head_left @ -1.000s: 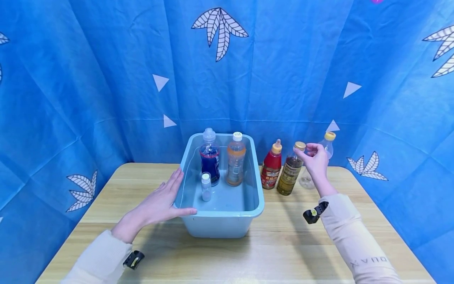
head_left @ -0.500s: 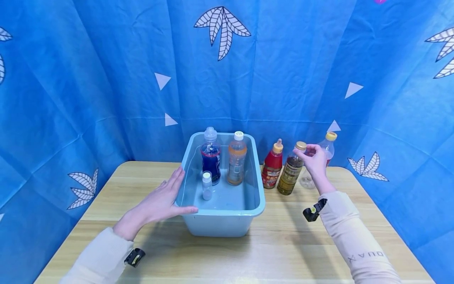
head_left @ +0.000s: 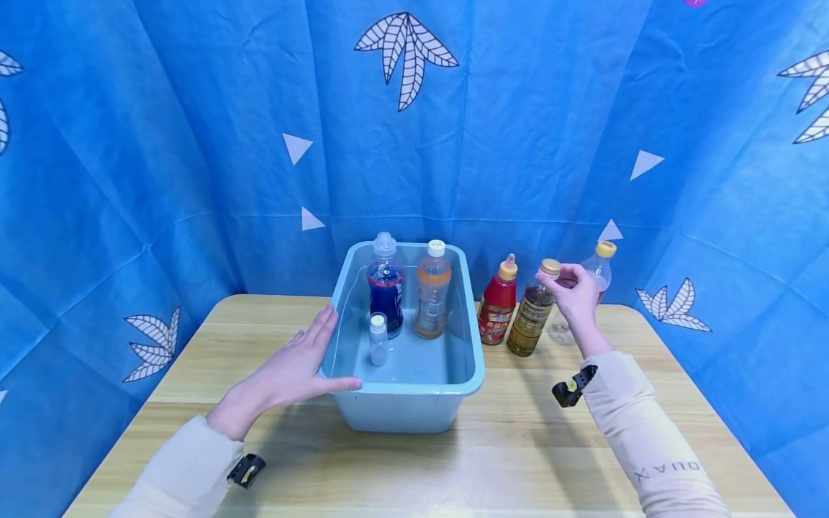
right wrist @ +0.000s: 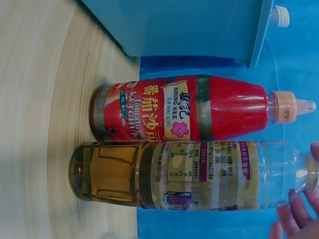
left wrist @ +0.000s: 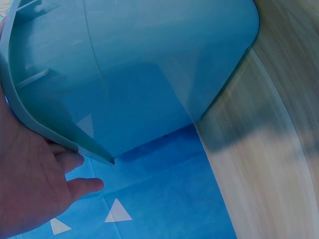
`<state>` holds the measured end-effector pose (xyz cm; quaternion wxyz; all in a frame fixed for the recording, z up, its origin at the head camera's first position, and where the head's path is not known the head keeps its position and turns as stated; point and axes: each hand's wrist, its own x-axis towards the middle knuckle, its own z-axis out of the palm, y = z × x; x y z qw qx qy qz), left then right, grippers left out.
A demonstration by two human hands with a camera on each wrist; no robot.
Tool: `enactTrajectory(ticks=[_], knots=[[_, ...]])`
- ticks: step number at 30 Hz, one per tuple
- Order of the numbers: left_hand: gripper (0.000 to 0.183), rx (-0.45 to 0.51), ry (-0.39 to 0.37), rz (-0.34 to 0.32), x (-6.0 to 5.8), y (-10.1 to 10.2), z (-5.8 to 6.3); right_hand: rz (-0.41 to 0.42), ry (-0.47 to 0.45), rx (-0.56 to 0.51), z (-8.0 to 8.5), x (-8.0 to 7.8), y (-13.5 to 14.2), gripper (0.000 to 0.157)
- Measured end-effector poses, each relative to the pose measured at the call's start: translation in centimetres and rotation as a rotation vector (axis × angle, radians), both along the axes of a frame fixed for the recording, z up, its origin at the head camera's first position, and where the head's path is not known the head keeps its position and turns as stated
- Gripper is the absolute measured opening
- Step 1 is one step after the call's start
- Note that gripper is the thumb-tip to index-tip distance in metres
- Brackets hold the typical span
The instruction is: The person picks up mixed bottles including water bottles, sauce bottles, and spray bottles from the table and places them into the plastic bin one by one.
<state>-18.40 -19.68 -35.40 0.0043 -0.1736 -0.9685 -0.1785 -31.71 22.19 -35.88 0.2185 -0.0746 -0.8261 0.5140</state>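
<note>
1. Has an amber oil bottle [head_left: 529, 322] standing upright on the table [head_left: 518, 446], right of the light-blue tub [head_left: 401, 414], between the ketchup bottle [head_left: 496, 306] and a clear yellow-capped bottle [head_left: 601, 266]. Points its gold cap [head_left: 550, 267] up and its base down, with the long axis close to vertical.
2. Runs sideways across the right wrist view, base toward the left edge, neck toward the right.
3. Reveals there the printed chart on the oil bottle and the ketchup label's lettering, too small to read from the head view.
4. Shows from the head view three bottles [head_left: 406, 291] upright inside the tub; from the left wrist, only the tub's outer wall and the underside of its rim.
5. Pinches the oil bottle's neck just under the cap with the right hand [head_left: 578, 296], forearm slanting in from the lower right.
6. Rests the left hand [head_left: 291, 367] on the tub rim without clenching, fingers extended along the left edge, thumb laid across the near edge.
</note>
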Motion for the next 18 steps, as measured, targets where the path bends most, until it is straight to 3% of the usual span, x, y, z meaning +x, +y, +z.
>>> enactTrajectory(ticks=[18], knots=[[0.116,0.001,0.001,-0.003,0.04,-0.06,0.03,-0.029,-0.005,-0.066,0.01,0.18,-0.12,0.053]])
